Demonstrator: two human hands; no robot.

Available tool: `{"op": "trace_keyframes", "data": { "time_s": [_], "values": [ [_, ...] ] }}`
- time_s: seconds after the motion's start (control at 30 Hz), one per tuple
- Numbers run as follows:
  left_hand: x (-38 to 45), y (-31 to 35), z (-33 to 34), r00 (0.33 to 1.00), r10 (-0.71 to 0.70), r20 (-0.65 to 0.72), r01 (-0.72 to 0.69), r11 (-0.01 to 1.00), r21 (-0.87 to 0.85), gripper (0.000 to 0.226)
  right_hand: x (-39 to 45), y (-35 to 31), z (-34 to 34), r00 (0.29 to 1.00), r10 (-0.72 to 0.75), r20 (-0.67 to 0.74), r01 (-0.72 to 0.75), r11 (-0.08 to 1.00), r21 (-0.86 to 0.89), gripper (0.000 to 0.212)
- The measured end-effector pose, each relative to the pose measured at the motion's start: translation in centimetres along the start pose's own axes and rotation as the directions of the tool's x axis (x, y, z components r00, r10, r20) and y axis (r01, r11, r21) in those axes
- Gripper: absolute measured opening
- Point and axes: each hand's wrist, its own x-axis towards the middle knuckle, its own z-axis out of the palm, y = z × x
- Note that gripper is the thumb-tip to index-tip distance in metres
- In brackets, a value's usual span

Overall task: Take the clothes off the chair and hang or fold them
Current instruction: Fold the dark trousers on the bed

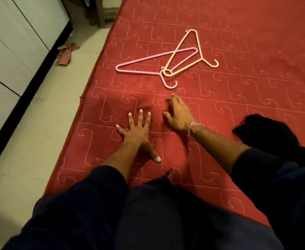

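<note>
Two plastic hangers lie crossed on the red quilted bed cover point(238, 42): a pink hanger point(139, 63) and a yellow hanger point(195, 38) on top of it. My left hand point(139, 131) presses flat on the cover with its fingers spread. My right hand point(178, 112), with a bracelet at the wrist, rests on the cover just below the pink hanger's hook, its fingers slightly bent and holding nothing. A dark garment point(267, 134) lies bunched on the bed to the right of my right arm. No chair can be made out clearly.
The bed's left edge runs diagonally beside a pale tiled floor point(39, 132). A crumpled reddish cloth point(66, 53) lies on the floor near white cupboard doors point(16, 38). Wooden furniture legs point(103, 13) stand at the top beyond the bed.
</note>
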Motion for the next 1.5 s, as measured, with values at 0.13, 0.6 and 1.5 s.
{"op": "trace_keyframes", "data": {
  "time_s": [0.13, 0.6, 1.5],
  "values": [
    [0.8, 0.2, -0.3, 0.999, -0.014, 0.044, 0.015, 1.0, -0.011, 0.181, 4.6, 0.4, 0.1, 1.0, 0.021, -0.009, -0.021, 1.0, 0.007, 0.07],
    [0.6, 0.2, -0.2, 0.999, -0.02, 0.036, 0.02, 1.0, -0.022, 0.18, 1.8, -0.7, 3.6, 0.991, 0.03, -0.129, -0.044, 0.993, -0.106, 0.031],
    [-19.0, -7.0, 7.1, 0.99, 0.072, -0.124, -0.077, -0.467, -0.881, 0.048, -22.8, -7.5, -1.3, 0.932, 0.304, -0.196, -0.083, 0.708, 0.702, 0.033]
  ]
}}
